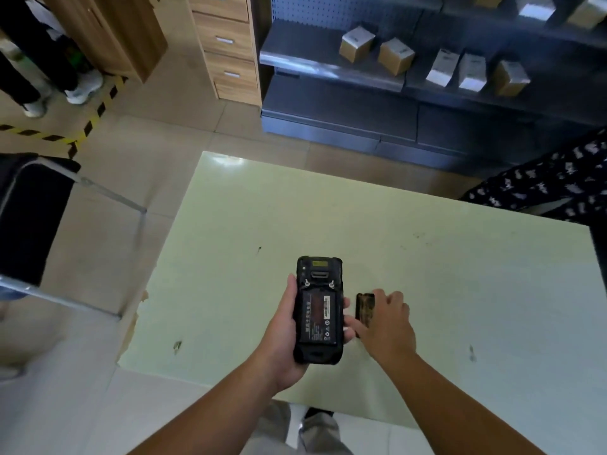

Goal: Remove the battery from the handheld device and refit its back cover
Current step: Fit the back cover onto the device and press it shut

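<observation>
My left hand (285,336) grips a black handheld device (319,284) from its left side, back face up, just above the pale green table (460,290). The back is uncovered and the black battery (320,318) with a reddish label sits in its bay. My right hand (387,326) is to the right of the device, fingers curled on the black back cover (365,308), which is tilted on edge at the table surface. The lower part of the cover is hidden behind my fingers.
A black chair with a metal frame (29,221) stands to the left of the table. Behind the table is a dark shelf unit (410,103) with small boxes, and wooden drawers (226,47). A person in patterned clothing (542,185) is at the table's far right corner.
</observation>
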Tool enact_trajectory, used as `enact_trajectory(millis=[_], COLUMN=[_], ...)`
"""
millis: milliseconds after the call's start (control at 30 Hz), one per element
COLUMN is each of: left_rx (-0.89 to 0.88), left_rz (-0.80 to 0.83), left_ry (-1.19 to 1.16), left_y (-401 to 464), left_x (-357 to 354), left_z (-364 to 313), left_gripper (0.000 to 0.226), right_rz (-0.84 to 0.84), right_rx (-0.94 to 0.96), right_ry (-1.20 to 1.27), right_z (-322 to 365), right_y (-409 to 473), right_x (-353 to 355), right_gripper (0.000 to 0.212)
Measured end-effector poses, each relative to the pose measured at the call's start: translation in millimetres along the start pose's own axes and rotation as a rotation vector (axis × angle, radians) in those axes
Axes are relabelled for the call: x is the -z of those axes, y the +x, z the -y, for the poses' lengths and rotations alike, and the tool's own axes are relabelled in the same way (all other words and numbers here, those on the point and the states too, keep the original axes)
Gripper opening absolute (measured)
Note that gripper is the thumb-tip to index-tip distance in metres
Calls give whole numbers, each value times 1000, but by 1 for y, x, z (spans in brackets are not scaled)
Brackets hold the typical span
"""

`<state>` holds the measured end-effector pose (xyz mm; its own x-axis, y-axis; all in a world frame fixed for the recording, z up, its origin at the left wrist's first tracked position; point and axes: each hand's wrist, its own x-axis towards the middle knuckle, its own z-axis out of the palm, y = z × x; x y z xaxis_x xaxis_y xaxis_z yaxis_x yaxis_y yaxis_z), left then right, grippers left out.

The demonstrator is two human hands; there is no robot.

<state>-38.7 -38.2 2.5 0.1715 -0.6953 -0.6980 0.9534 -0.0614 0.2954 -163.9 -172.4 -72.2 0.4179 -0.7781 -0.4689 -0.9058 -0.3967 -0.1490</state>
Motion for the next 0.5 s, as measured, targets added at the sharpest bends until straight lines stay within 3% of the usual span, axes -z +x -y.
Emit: enact_trajectory(millis=[200,367,500], left_rx=[13,9,-2], left_rz=[3,-8,-39], left_ry=[18,44,74], left_y=[6,6,3], left_x=[8,9,9], left_z=[2,1,1], left_gripper=[87,85,85], right_rz=[-32,-23,61], right_rx=[-88,-48,85], right_ry=[153,198,305], right_z=[5,-3,-9], right_y=[5,10,14], right_x=[-3,4,21], right_gripper=[64,67,30])
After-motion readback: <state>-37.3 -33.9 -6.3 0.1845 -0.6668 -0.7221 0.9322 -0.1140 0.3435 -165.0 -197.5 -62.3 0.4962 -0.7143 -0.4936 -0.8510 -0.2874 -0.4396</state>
